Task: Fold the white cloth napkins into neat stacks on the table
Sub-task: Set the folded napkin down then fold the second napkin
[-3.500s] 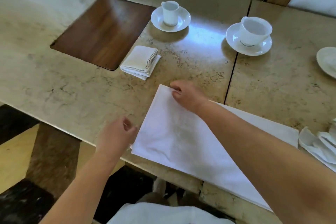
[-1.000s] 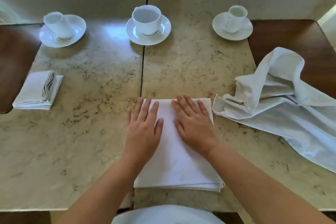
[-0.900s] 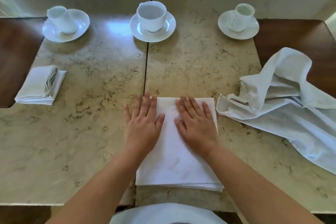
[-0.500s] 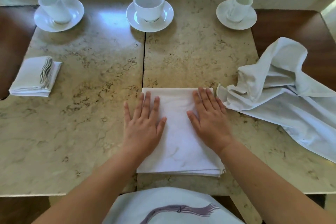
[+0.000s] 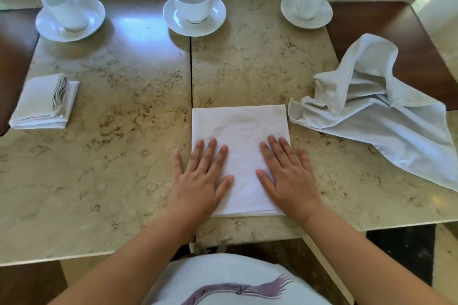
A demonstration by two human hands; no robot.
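A white napkin point(image 5: 241, 131), folded into a rectangle of several layers, lies flat on the marble table point(image 5: 111, 168) in front of me. My left hand point(image 5: 202, 178) presses flat on its near left part, little finger off the cloth on the marble. My right hand point(image 5: 287, 173) presses flat on its near right part, fingers straight. A finished folded napkin point(image 5: 37, 104) sits at the far left. A crumpled unfolded white cloth point(image 5: 376, 106) lies at the right, its corner almost touching the napkin I press.
Three white cups on saucers stand along the back: a left cup point(image 5: 67, 12), a middle cup point(image 5: 193, 2) and a right cup point(image 5: 309, 0). Dark wood insets point(image 5: 386, 39) sit at both back corners. A seam point(image 5: 190, 77) splits the table. The near table edge runs just below my wrists.
Both hands have slid back toward me along the napkin, from its far half to its near half, staying flat. The far part of the napkin now lies uncovered.
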